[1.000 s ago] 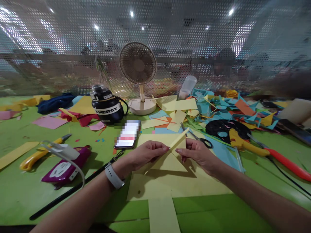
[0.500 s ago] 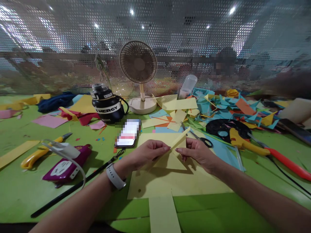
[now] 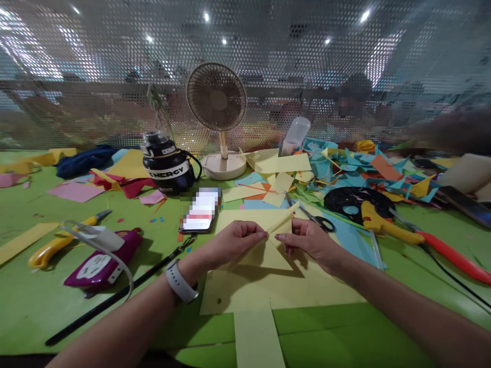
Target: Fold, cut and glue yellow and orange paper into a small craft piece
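Note:
My left hand (image 3: 243, 239) pinches a folded piece of pale yellow paper (image 3: 264, 255) near its middle crease. From the other side my right hand (image 3: 305, 239) grips the same piece between thumb and fingers. A narrow raised flap sticks up between the two hands. Beneath them lies a larger pale yellow sheet (image 3: 245, 294) flat on the green table, with a yellow paper strip (image 3: 258, 337) reaching from its front edge towards me. Black-handled scissors (image 3: 325, 223) lie just behind my right hand, partly over paper.
A phone (image 3: 201, 209), a purple pouch-like object (image 3: 123, 250) and a yellow-handled cutter (image 3: 65, 243) lie to the left. A yellow glue gun (image 3: 387, 225) rests near a black round tray (image 3: 345, 197) on the right. Behind stand a black bottle (image 3: 166, 171) and a fan (image 3: 224, 166).
Both hands keep their hold on the folded paper, with only a very slight shift. The whole view has drifted a little to the left.

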A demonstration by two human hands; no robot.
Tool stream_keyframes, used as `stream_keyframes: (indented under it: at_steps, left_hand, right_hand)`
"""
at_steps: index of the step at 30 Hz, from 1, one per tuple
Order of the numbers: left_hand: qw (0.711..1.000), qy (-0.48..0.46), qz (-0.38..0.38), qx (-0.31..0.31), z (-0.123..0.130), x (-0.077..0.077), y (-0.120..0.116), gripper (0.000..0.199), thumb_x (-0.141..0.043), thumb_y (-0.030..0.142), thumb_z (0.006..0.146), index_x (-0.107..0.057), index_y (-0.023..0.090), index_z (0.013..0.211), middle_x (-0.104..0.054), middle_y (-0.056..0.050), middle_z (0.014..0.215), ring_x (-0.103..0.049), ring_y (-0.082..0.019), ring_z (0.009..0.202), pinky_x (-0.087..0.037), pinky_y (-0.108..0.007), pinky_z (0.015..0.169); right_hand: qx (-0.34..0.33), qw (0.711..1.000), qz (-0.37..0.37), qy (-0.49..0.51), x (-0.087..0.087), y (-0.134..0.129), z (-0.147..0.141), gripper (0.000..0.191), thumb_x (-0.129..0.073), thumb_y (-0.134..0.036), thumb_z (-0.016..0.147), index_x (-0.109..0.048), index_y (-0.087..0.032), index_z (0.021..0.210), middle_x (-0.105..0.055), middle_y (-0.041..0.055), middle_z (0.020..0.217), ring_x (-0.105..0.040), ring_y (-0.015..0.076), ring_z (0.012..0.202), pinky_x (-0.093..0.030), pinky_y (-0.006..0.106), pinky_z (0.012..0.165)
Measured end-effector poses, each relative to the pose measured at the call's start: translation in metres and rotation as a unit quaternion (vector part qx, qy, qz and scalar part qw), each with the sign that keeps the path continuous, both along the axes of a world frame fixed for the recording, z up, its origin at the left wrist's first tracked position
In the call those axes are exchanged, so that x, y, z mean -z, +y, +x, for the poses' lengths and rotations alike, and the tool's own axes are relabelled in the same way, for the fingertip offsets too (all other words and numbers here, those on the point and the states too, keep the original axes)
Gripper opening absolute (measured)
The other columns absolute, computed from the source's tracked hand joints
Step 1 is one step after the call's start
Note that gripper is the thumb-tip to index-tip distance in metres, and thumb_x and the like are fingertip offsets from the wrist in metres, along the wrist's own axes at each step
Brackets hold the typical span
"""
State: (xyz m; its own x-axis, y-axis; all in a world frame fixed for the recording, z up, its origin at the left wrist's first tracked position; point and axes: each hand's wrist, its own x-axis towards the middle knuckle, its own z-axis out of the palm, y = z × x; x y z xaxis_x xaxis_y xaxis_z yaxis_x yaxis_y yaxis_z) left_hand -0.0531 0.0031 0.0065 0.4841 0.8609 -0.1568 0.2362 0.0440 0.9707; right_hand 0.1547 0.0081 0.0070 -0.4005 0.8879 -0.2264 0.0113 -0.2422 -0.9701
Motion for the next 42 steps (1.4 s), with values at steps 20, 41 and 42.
stream_keyframes:
  at_steps: [20,41,42]
  left_hand:
    - [0.999,-0.020,-0.031,0.005,0.001,0.002,0.000,0.035,-0.060,0.049,0.081,-0.066,0.015,0.084,-0.052,0.002,0.066,-0.034,-0.009,0.055,-0.025,-0.022,0.051]
    - [0.940,0.298,0.078,0.145,-0.001,-0.006,0.039,0.026,-0.047,0.036,0.078,-0.064,0.015,0.078,-0.054,0.001,0.066,-0.042,-0.013,0.058,-0.032,-0.025,0.055]
    - [0.938,0.305,0.077,0.149,0.000,-0.008,0.042,0.026,-0.047,0.036,0.077,-0.063,0.015,0.075,-0.052,0.002,0.063,-0.040,-0.013,0.057,-0.031,-0.024,0.054]
  right_hand:
    - [0.005,1.000,-0.007,-0.012,-0.002,-0.001,0.000,0.038,-0.084,-0.039,0.058,-0.066,-0.013,0.078,-0.063,-0.0025,0.060,-0.051,0.0051,0.046,-0.042,0.018,0.047]
    - [0.083,0.830,0.388,-0.392,0.001,0.001,0.008,0.021,-0.057,-0.038,0.084,-0.052,-0.020,0.076,-0.053,-0.0036,0.059,-0.047,0.0112,0.054,-0.030,0.023,0.054]
    - [0.054,0.822,0.393,-0.408,0.003,0.000,0.006,0.024,-0.055,-0.040,0.086,-0.052,-0.020,0.073,-0.053,-0.0031,0.058,-0.046,0.0111,0.054,-0.028,0.023,0.053]
